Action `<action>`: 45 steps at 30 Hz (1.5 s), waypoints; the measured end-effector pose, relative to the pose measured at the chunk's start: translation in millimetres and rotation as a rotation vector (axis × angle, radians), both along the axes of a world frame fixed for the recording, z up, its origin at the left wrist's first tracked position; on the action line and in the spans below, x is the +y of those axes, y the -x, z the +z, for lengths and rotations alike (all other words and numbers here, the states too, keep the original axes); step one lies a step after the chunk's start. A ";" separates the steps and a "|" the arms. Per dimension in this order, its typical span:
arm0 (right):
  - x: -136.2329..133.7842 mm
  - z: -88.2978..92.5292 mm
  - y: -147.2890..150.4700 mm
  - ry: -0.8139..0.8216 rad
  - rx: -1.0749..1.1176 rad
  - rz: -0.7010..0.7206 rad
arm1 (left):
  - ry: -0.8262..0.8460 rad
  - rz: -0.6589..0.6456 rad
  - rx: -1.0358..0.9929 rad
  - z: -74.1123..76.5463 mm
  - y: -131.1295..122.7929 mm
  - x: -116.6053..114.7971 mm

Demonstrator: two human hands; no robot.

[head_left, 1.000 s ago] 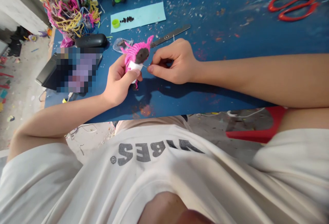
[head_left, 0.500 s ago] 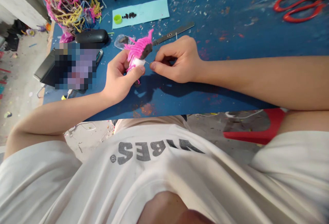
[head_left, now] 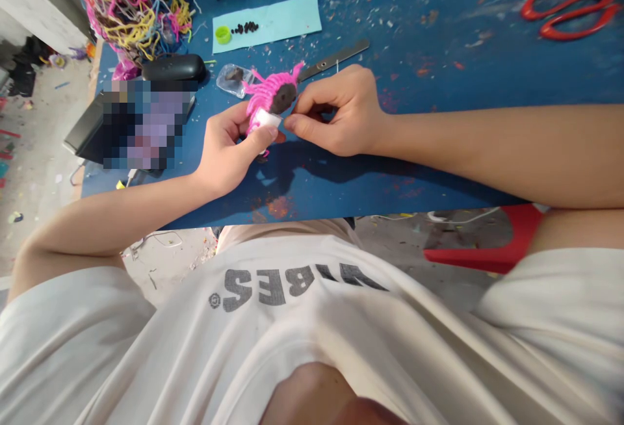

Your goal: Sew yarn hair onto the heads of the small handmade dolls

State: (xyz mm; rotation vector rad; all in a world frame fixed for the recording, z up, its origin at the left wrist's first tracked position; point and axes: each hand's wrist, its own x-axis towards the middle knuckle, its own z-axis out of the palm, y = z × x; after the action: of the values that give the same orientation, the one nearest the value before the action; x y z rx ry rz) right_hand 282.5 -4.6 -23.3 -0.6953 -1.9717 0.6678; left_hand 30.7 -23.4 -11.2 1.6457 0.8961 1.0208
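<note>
My left hand [head_left: 227,149] grips a small doll [head_left: 283,97] between thumb and fingers. The doll has bright pink yarn hair, a dark grey head and a white body; its lower part is mostly covered by my fingers. My right hand [head_left: 344,113] is closed in a pinch right beside the doll's head and body. What its fingertips hold is too small to make out; a thin pale tip [head_left: 337,66] shows above the knuckles. Behind the doll lie a flat metal blade [head_left: 336,60] and a small clear plastic bag [head_left: 233,80] with something dark inside.
A light blue paper strip [head_left: 287,19] bears a green cap [head_left: 223,35] and several black beads [head_left: 246,27]. At left are a yarn heap [head_left: 139,9], a black case [head_left: 174,69] and a blurred-out phone [head_left: 156,126]. Red-handled scissors [head_left: 560,25] lie far right.
My left hand has shifted the doll slightly right, closer to my right fingertips, and turned it a little. The thin pale line earlier seen between doll and right fingers no longer shows.
</note>
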 end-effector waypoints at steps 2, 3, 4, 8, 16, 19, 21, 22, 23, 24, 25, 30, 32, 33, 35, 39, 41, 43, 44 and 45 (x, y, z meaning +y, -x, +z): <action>0.7 -1.2 0.0 -0.013 0.007 0.003 | 0.009 -0.003 -0.012 -1.3 -0.1 1.6; 1.3 -2.0 -0.1 -0.018 0.008 0.006 | 0.013 -0.004 -0.019 -2.1 -0.2 2.3; 1.9 -2.7 -0.2 -0.028 0.014 0.011 | 0.016 -0.006 -0.027 -2.8 -0.3 2.9; 3.4 -4.2 -0.3 -0.046 0.033 0.011 | 0.014 -0.015 -0.043 -4.6 -0.9 3.6; 1.9 -2.1 -1.1 0.038 -0.007 -0.008 | -0.008 -0.027 -0.018 -1.7 -1.9 1.8; 3.5 -4.4 -1.8 0.003 0.029 0.033 | -0.005 -0.016 -0.003 -1.4 -1.2 1.5; 4.7 -5.7 -2.1 -0.012 0.044 0.054 | -0.005 -0.011 -0.002 -1.8 -0.6 1.6; 4.9 -5.8 -2.1 -0.013 0.045 0.063 | -0.003 -0.010 0.000 -2.0 -0.5 1.7; 4.7 -5.5 -2.1 -0.011 0.041 0.066 | -0.002 -0.010 0.001 -2.2 -0.4 1.8; 4.2 -4.8 -1.9 -0.006 0.036 0.065 | -0.004 -0.015 -0.005 -2.3 -0.6 1.8; 3.4 -3.8 -1.7 0.004 0.025 0.059 | -0.008 -0.021 -0.015 -2.3 -0.8 1.9; 0.7 -0.9 -0.4 -0.004 0.025 0.041 | -0.014 -0.011 -0.013 -1.0 -2.6 1.0; 1.7 -2.0 -0.4 -0.035 0.042 0.051 | -0.010 -0.003 0.002 -0.4 -2.7 0.6; 2.5 -2.8 -0.5 -0.038 0.042 0.055 | -0.010 -0.003 0.002 -0.3 -2.5 0.4; 4.0 -4.4 -0.7 -0.016 0.032 0.060 | -0.008 -0.002 0.003 -0.7 -2.0 0.4; 4.7 -5.2 -0.7 -0.006 0.024 0.041 | -0.008 0.006 0.006 -3.2 -0.6 1.4; 4.1 -4.4 -0.9 -0.015 0.025 0.052 | -0.027 0.007 0.007 -4.1 0.1 1.8; 3.5 -3.4 -1.4 0.005 0.010 0.054 | -0.051 0.010 0.037 -4.2 0.8 1.9; 3.4 -3.2 -1.7 0.016 0.003 0.051 | -0.064 0.015 0.058 -4.0 1.1 1.7; 3.6 -3.1 -1.9 0.020 0.003 0.049 | -0.075 0.021 0.078 -3.7 1.4 1.6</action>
State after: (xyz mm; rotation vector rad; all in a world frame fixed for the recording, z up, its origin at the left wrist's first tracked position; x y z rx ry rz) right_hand 284.4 -1.0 -26.4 -0.6593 -1.9875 0.7190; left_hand 29.3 -21.8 -14.9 1.7517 0.9384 1.0218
